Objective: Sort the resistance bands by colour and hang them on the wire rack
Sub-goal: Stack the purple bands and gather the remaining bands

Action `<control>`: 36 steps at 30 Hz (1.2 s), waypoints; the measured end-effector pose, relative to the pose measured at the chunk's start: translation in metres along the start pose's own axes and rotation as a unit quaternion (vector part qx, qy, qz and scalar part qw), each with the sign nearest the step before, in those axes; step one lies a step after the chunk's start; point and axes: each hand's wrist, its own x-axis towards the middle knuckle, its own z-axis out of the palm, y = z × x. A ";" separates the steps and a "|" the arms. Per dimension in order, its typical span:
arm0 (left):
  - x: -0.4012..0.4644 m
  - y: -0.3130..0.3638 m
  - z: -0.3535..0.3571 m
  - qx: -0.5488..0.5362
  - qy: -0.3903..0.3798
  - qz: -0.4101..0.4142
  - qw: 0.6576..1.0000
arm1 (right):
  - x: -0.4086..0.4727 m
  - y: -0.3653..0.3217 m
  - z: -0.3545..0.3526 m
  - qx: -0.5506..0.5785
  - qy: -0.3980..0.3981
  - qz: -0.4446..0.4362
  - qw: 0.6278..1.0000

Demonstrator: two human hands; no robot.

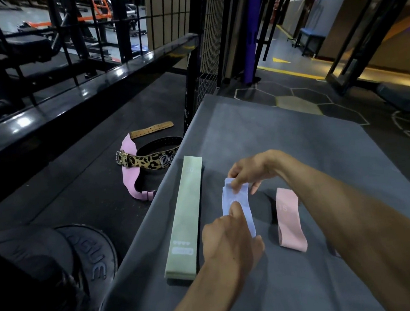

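Both hands hold a pale blue band [239, 209] over a grey cloth-covered surface [295, 133]: the right hand [249, 172] pinches its far end, the left hand [230, 236] its near end. A long green band [185, 218] lies flat to the left, a pink band [290, 219] to the right

Long band [183, 218] left, short band [290, 219] right (both flat), held band [237, 208] between
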 end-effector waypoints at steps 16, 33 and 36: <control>0.003 0.007 -0.007 0.021 -0.005 0.000 1.000 | -0.013 0.028 -0.011 -0.043 0.064 0.032 0.997; -0.005 -0.001 -0.021 0.015 -0.052 0.013 0.998 | -0.032 0.009 -0.001 -0.204 0.133 0.051 0.969; -0.005 0.000 -0.021 0.017 -0.062 0.013 0.998 | -0.032 0.006 -0.004 -0.213 0.136 0.053 0.966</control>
